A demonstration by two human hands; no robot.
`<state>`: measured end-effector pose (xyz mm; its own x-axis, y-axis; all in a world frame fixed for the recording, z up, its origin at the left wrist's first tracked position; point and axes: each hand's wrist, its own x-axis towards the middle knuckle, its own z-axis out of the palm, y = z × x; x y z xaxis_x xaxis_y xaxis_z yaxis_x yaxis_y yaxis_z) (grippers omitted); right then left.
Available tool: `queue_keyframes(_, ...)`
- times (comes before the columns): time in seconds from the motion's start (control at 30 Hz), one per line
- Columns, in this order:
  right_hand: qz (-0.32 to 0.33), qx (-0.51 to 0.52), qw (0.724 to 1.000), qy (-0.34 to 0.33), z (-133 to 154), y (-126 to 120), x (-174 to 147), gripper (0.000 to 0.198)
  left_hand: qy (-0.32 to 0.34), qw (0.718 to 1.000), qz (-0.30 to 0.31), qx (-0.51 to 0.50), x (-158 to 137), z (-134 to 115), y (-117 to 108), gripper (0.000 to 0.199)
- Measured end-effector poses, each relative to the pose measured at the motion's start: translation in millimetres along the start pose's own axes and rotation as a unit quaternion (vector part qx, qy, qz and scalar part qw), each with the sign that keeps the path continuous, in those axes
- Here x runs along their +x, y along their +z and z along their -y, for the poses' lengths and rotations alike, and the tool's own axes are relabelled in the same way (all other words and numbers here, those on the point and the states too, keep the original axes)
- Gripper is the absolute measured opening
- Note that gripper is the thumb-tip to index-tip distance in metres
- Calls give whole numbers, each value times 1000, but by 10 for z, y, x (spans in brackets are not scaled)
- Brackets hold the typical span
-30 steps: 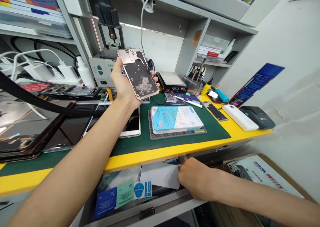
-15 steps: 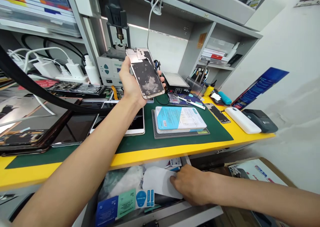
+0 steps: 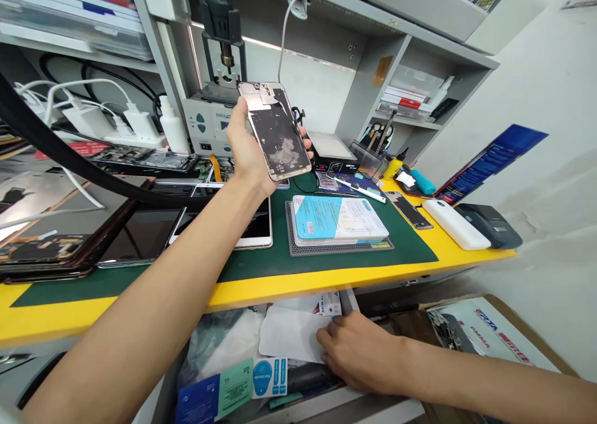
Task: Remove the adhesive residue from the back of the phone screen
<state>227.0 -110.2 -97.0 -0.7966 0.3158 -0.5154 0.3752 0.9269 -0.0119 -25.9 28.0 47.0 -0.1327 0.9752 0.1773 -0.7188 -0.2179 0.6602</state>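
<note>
Left fingers (image 3: 238, 119) still clasp an opened phone (image 3: 277, 137) above the desk (image 3: 326, 282). Under the desk, drawer (image 3: 321, 406) now further out; right fingers (image 3: 326, 340) half-curled at white sheet (image 3: 289, 334), hold undeterminable.

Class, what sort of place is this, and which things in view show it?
Most likely a phone repair bench. The left hand holds a smartphone panel, a device with exposed circuitry lies toward the left, and what looks like a hot-air gun rests nozzle-down behind.

Free mat (image 3: 270, 262) front, pack (image 3: 340, 219) behind, drawer (image 3: 321, 405) seemingly tight
</note>
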Motion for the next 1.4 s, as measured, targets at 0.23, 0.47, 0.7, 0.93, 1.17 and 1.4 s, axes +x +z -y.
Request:
queue_keyframes(0.23, -39, 19, 997, 62, -18, 44, 66, 41, 4, 1000, 5, -9, 1, 23, 1, 62)
queue_keyframes(0.47, -21, 115, 992, 50, 68, -9, -52, 29, -4, 1000, 4, -6, 8, 36, -22, 65)
queue_keyframes(0.7, 39, 143, 988, 28, 46, -16, -59, 22, -6, 1000, 19, -11, 15, 46, -34, 62)
queue_keyframes(0.93, 37, 161, 985, 45, 55, 63, 23, 30, -3, 1000, 20, 1, 4, 40, -22, 59)
queue_keyframes(1.17, 61, 229, 971, 30, 90, -75, -37, 38, -3, 1000, -1, 12, -8, 37, -2, 59)
queue_keyframes(1.4, 89, 268, 956, 82, 304, -237, -79, 52, -7, 1000, -8, 14, -10, 24, 1, 59)
